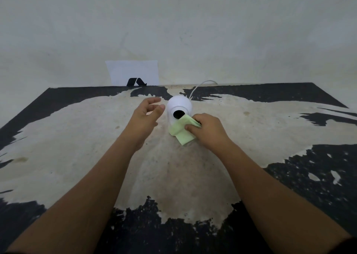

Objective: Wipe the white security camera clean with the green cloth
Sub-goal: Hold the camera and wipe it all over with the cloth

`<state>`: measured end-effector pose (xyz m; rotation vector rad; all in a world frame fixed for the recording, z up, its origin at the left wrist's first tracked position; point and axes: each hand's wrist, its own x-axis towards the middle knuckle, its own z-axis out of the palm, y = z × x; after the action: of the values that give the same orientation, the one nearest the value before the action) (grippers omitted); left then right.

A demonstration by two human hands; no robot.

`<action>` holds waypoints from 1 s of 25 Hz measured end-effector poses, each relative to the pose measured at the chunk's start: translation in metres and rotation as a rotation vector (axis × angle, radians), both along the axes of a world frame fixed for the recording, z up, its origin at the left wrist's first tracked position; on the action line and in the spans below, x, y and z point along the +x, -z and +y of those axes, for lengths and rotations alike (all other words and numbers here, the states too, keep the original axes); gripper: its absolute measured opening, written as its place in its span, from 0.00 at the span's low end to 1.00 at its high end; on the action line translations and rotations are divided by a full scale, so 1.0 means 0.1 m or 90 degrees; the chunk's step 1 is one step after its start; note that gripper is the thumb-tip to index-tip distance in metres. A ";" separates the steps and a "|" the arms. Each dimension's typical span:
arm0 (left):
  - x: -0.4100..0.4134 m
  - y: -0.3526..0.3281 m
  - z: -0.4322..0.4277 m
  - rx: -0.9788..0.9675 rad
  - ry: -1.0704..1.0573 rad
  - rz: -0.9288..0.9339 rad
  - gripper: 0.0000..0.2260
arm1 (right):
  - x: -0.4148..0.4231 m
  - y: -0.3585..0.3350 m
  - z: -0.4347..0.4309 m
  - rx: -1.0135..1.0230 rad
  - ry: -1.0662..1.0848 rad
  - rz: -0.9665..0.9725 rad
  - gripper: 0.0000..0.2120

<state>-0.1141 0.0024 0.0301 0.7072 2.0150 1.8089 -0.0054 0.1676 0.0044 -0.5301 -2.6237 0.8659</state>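
On the worn desk (81,137), the green cloth (180,131) is pinched against the white security camera (179,109) by the right hand (207,131), while the left hand (144,116) is held just left with fingers (154,100) spread.

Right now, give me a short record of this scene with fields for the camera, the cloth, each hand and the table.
camera: white security camera, upright on the table, dark lens facing the person, white cable trailing behind
cloth: green cloth, pressed against the camera's lower front
right hand: right hand, fingers closed on the cloth
left hand: left hand, open, beside the camera, not touching it
table: worn black and beige table
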 end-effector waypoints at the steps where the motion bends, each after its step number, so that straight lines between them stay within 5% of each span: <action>1: -0.04 0.00 0.07 0.006 0.030 -0.050 0.14 | -0.05 0.01 -0.01 0.011 0.006 -0.011 0.14; 7: -0.18 0.04 0.31 -0.008 0.089 -0.121 0.12 | -0.14 0.16 0.04 -0.019 0.083 -0.016 0.15; 13: -0.23 0.07 0.31 0.010 0.085 -0.116 0.07 | -0.27 0.21 -0.09 -0.014 0.114 -0.016 0.40; 19: -0.24 0.07 0.30 -0.023 0.070 -0.059 0.06 | -0.46 0.34 -0.36 -0.024 0.235 0.019 0.44; 25: -0.29 0.11 0.31 0.005 0.091 -0.082 0.07 | -0.33 0.26 -0.05 0.052 0.104 -0.056 0.42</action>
<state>-0.1429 0.0334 0.0192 0.6999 1.8275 1.7357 -0.0385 0.1621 -0.0219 -0.7648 -2.6358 0.6968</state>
